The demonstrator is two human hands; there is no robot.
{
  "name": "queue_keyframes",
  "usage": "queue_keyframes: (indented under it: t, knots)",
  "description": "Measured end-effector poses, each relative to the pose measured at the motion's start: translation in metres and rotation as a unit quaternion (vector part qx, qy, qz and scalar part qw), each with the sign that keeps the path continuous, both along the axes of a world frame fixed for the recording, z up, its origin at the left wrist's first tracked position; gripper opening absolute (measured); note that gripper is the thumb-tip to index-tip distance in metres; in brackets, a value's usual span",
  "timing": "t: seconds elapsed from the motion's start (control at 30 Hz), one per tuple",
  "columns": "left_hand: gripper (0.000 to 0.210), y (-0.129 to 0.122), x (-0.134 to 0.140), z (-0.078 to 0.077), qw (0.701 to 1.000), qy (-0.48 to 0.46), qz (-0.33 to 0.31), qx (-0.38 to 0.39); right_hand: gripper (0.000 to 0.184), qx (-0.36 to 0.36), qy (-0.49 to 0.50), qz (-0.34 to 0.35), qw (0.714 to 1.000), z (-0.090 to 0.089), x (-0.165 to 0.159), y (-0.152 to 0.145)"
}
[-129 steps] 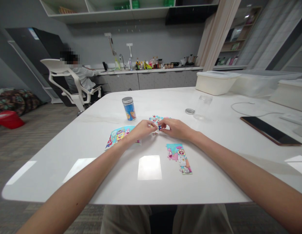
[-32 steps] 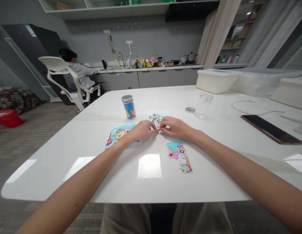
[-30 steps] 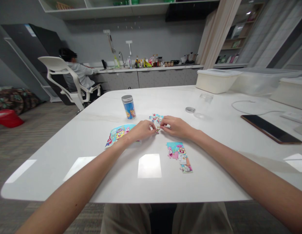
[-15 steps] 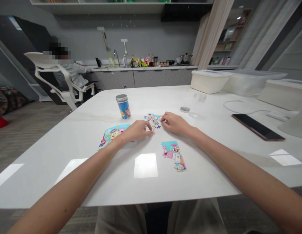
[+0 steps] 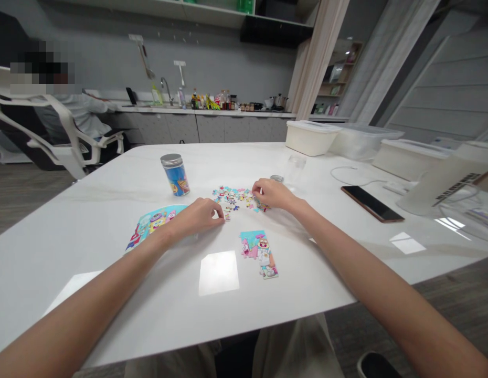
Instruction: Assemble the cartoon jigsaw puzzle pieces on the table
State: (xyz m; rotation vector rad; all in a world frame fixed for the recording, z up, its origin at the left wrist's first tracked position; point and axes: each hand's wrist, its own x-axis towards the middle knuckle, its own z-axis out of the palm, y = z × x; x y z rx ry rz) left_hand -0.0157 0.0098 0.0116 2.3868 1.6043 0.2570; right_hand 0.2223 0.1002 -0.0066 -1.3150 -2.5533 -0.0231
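Note:
Loose jigsaw pieces (image 5: 232, 195) lie in a scattered heap on the white table (image 5: 157, 304). My left hand (image 5: 202, 214) rests at the heap's near left side, thumb and forefinger closed at a small jigsaw piece (image 5: 227, 216). Over the heap's right part, my right hand (image 5: 272, 192) has its fingers curled down among the pieces; what they pinch is hidden. A joined puzzle section (image 5: 260, 254) with a pink starfish and a figure in white lies nearer me. Partly under my left wrist is a colourful cartoon picture (image 5: 151, 223).
A blue cartoon-printed jar with a metal lid (image 5: 175, 176) stands behind my left hand. Beyond my right hand are a clear jar (image 5: 295, 170) and a metal lid (image 5: 277, 178). A phone (image 5: 371, 203), cable and plastic boxes (image 5: 311, 139) occupy the right. A person (image 5: 76, 113) sits back left.
The view has turned right, so everything appears further left. My right hand has shifted rightward over the heap, and more spread pieces show between my hands. My left hand stays by the same small piece.

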Motion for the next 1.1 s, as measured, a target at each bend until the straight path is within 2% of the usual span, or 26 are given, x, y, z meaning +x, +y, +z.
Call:
queue_keyframes:
  t: [0.23, 0.33, 0.43, 0.57, 0.77, 0.87, 1.1]
  knots:
    - [0.029, 0.001, -0.004, -0.003, 0.999, 0.014, -0.028, -0.006, 0.025, -0.040, -0.023, -0.080, 0.996, 0.009, 0.019, 0.009]
    - [0.033, 0.002, -0.005, -0.007, 0.998, 0.020, -0.057, -0.012, 0.025, -0.068, -0.005, -0.088, 0.994, 0.007, 0.024, 0.013]
    - [0.036, 0.003, -0.006, -0.011, 0.999, 0.025, -0.044, -0.007, 0.023, -0.098, 0.009, -0.043, 0.994, 0.004, 0.026, 0.016]
    - [0.038, 0.003, -0.006, -0.012, 0.997, 0.067, 0.040, 0.026, 0.025, -0.112, 0.016, 0.032, 0.993, 0.001, 0.021, 0.016]
    - [0.045, 0.006, -0.010, -0.007, 0.971, 0.185, 0.147, 0.042, 0.026, -0.116, 0.029, 0.072, 0.990, 0.002, 0.021, 0.015]
    - [0.044, 0.006, -0.011, -0.007, 0.969, 0.198, 0.145, 0.036, 0.025, -0.119, 0.032, 0.076, 0.989, 0.001, 0.023, 0.017]
    - [0.045, 0.003, -0.005, -0.013, 0.981, 0.174, 0.076, 0.042, 0.028, -0.102, 0.014, 0.115, 0.988, 0.000, 0.019, 0.015]
